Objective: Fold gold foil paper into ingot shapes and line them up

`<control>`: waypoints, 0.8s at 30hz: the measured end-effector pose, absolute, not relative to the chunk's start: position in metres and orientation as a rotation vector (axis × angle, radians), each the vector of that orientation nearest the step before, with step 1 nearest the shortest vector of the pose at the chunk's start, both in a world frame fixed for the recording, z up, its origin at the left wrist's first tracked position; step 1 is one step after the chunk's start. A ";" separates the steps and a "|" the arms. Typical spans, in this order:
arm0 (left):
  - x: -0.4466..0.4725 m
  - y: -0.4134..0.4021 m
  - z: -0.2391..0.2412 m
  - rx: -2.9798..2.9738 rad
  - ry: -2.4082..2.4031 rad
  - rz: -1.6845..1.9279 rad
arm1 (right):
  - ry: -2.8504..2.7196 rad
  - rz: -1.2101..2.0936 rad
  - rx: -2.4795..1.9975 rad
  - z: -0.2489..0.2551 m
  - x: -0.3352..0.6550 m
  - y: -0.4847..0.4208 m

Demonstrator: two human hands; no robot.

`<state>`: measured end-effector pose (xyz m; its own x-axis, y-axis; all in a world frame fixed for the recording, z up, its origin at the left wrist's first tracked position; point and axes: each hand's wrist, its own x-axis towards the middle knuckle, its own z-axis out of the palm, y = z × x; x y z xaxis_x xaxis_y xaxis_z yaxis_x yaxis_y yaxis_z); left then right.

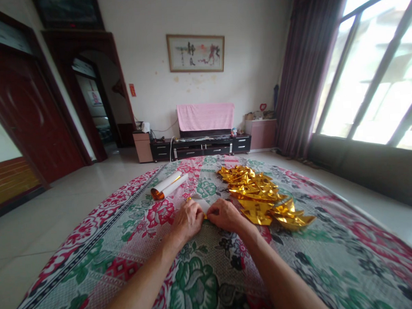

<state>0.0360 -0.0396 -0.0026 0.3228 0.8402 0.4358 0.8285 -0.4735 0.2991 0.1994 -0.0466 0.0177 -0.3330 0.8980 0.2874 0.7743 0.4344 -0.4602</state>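
Observation:
My left hand (187, 219) and my right hand (225, 214) rest side by side on a flowered cloth (198, 282), fingers curled and pinched on a small sheet of gold foil paper (204, 204) that pokes out between and beyond them. Most of the sheet is hidden under my fingers. Just right of my right hand lies a heap of folded gold paper pieces (260, 193). A rolled-up tube of paper (168, 185), white outside and gold inside, lies to the far left of my hands.
The cloth covers a wide round surface with tiled floor (58, 211) around it. A low dark TV cabinet (200, 146) with a pink cover stands at the far wall. A dark sofa back (370, 165) and large windows are on the right, wooden doors on the left.

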 end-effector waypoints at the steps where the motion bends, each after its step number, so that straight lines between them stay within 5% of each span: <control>1: 0.036 -0.039 -0.003 2.532 1.605 0.854 | -2.190 0.342 -1.401 0.018 0.200 -0.046; 24: 0.036 -0.037 -0.005 2.545 1.630 0.860 | -2.180 0.213 -1.589 0.012 0.193 -0.044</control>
<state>0.0358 -0.0372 -0.0052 0.3121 0.8399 0.4440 0.8404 -0.4621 0.2833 0.1927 -0.0439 0.0118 -0.2496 0.9350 0.2519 0.8687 0.3311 -0.3685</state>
